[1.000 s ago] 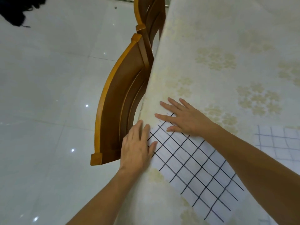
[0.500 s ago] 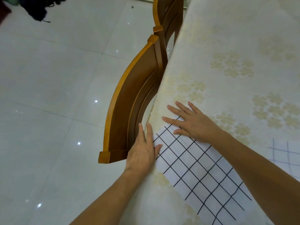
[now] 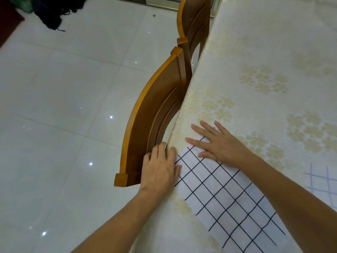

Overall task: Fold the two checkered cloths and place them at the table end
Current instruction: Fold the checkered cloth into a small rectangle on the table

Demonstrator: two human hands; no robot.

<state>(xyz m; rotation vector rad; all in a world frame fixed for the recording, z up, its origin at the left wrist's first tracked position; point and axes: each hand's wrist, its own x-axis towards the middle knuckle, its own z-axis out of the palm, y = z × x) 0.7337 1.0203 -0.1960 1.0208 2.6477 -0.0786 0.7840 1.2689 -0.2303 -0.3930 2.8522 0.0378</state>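
Note:
A white cloth with a black grid (image 3: 222, 194) lies folded in a long strip on the table, its far end near the table's left edge. My right hand (image 3: 217, 143) lies flat on that far end, fingers spread and straight. My left hand (image 3: 160, 168) rests with straight fingers at the table's edge, touching the cloth's left corner and the hanging tablecloth. A second checkered cloth (image 3: 321, 181), with fainter blue lines, shows at the right edge of the view, partly cut off.
The table carries a cream tablecloth with gold flower patterns (image 3: 264, 83). Two wooden chairs (image 3: 155, 110) stand pushed against its left side, right by my left hand. White floor tiles (image 3: 63, 106) spread to the left, with dark items (image 3: 52, 13) at the far corner.
Both hands stay pressed at the cloth's far end. My left hand has slid slightly along the table edge; the camera view has shifted a little.

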